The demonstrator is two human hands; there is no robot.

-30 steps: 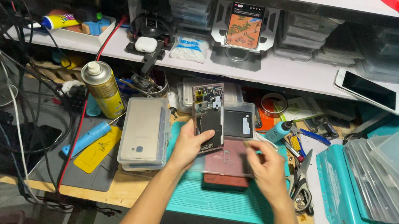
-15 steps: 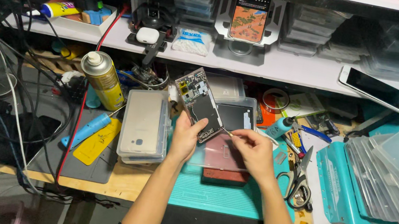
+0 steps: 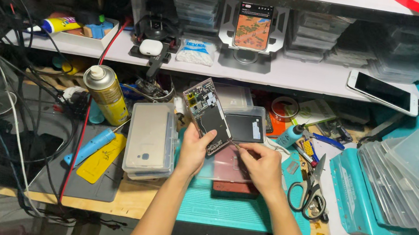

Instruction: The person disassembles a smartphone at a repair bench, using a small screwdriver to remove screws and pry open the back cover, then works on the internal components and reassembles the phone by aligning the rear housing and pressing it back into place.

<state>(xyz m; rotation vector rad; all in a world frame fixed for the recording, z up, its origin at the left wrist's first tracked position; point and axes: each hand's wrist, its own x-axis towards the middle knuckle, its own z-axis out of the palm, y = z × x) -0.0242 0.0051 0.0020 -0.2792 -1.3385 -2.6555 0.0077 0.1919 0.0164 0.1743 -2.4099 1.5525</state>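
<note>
left hand grips the opened phone, long axis toward 11 o'clock; right hand pinches a thin tool at its 5 o'clock corner.

Workbench layout around an opened phone held at the centre

The opened phone is tilted up above the mat, its lower end in the left hand; the right hand lies at its 4 o'clock, just beside. A clear case holding a phone sits at 9 o'clock, with the spray can farther left. Scissors lie at 3 o'clock from the hands, stacked clear lids beyond them. On the shelf behind, at 12 o'clock, a phone on a stand; at 2 o'clock, a flat phone.
</note>
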